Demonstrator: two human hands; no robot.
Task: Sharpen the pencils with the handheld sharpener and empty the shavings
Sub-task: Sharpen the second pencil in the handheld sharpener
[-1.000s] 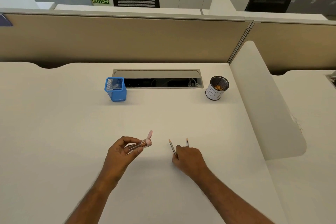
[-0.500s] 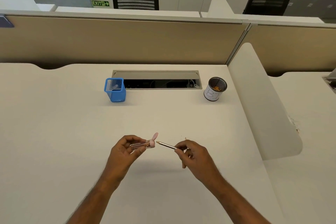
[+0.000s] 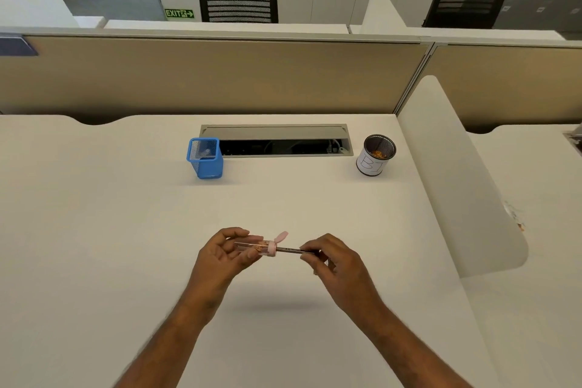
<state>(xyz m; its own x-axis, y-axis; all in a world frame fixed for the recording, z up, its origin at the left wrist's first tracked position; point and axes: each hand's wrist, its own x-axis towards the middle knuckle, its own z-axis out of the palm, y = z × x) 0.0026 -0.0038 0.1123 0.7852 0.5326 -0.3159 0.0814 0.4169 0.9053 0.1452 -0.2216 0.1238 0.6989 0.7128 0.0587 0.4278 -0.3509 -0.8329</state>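
My left hand (image 3: 225, 257) holds a handheld sharpener (image 3: 263, 246) above the white desk; it has a clear barrel with brown shavings inside and a pink cap whose lid flap stands open. My right hand (image 3: 332, 260) grips a dark pencil (image 3: 291, 250) by its back end, and the pencil's tip is inside the sharpener's pink end. A second pencil is hidden from view, likely under my right hand. A black mesh cup (image 3: 376, 154) with a white label, holding shavings, stands at the back right.
A blue mesh pencil holder (image 3: 205, 158) stands at the back left of centre, beside an open cable tray (image 3: 277, 140) set into the desk. A beige partition runs along the back and a white divider panel (image 3: 456, 179) borders the right side.
My right hand picked one pencil off the desk, turned its tip towards the sharpener and pushed it into the pink end. The left hand held the sharpener nearly still.
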